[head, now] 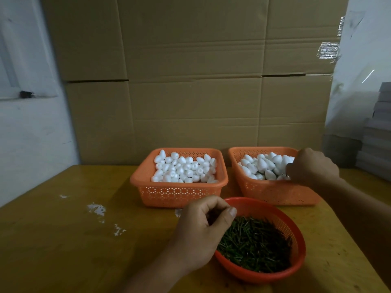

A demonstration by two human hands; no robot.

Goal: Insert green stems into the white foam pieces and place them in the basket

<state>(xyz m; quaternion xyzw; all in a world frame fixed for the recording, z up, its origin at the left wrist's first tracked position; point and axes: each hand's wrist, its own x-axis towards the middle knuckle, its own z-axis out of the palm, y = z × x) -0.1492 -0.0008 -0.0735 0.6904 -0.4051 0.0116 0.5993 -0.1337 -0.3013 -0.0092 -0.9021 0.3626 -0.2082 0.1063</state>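
— Where are your hands?

— My left hand (203, 231) hangs over the red bowl (296, 261) of green stems (256, 244), fingers curled, thumb against fingertips; I may be pinching 1 stem, too dark to tell. My right hand (313, 166) reaches into the right orange basket (275, 191), fingers curled among the foam pieces (262, 166).

— And the other basket?

— The left basket (177, 193), also holding white foam (184, 168), sits just beside it.

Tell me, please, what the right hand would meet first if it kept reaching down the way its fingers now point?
Most likely the white foam pieces in the right orange basket: the right hand is already curled over that pile. Depth is unclear, so it may be touching them.
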